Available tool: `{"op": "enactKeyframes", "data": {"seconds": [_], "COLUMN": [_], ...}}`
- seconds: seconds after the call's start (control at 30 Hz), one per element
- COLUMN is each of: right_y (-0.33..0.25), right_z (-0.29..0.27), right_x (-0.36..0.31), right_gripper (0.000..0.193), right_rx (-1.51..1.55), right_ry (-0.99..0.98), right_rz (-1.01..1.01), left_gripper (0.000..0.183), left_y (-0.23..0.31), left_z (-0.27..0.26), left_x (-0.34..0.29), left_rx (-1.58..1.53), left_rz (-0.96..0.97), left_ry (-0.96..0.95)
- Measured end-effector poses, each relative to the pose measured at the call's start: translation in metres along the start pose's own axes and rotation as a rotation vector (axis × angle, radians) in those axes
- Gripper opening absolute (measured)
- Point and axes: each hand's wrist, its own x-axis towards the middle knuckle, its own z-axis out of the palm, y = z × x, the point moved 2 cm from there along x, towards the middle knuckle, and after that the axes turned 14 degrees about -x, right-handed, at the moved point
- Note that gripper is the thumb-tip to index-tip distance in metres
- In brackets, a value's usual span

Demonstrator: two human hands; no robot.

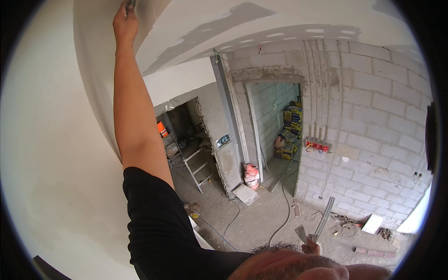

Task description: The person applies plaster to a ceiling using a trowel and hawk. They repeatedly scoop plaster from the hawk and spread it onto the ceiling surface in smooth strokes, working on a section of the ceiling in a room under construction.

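Observation:
My left arm, in a black short sleeve, reaches up along a pale plastered surface. At the top edge, my left hand (pixel 125 28) is closed round a tool (pixel 131 3) of which only a small greyish part shows; the frame cuts off the rest. It is close to the smooth plaster beside a ceiling edge. Low in the view, my right hand (pixel 310 247) is closed on a putty knife with a flared blade (pixel 301 232) and a long, narrow metal tool (pixel 325 217), perhaps a wide blade seen edge-on. Part of this hand is hidden.
Ahead stand a grey block wall (pixel 368 116) with a red electrical box (pixel 318 145), and two doorways. A metal ladder (pixel 195 170) leans in the left one; stacked bags (pixel 291 123) fill part of the other. A red-white sack (pixel 251 176), cables (pixel 278 219) and rubble lie on the floor.

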Motion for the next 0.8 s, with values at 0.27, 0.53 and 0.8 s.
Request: {"op": "enactKeyframes", "data": {"seconds": [0.27, 0.53, 0.8], "right_y": [0.004, -0.019, -0.024], "right_z": [-0.001, -0.012, -0.012], "right_x": [0.012, 0.017, 0.019], "right_gripper": [0.046, 0.046, 0.048], "right_rx": [-0.052, -0.124, -0.089], "right_ry": [-0.004, -0.042, 0.024], "right_rz": [-0.088, -0.134, -0.162], "left_gripper": [0.043, 0.040, 0.040], "left_y": [0.014, 0.042, 0.061], "left_z": [0.019, 0.018, 0.007], "left_x": [-0.002, -0.066, -0.055], "left_rx": [-0.094, 0.062, 0.071], "left_rz": [-0.003, -0.181, -0.108], "left_ry": [-0.209, -0.055, 0.047]}}
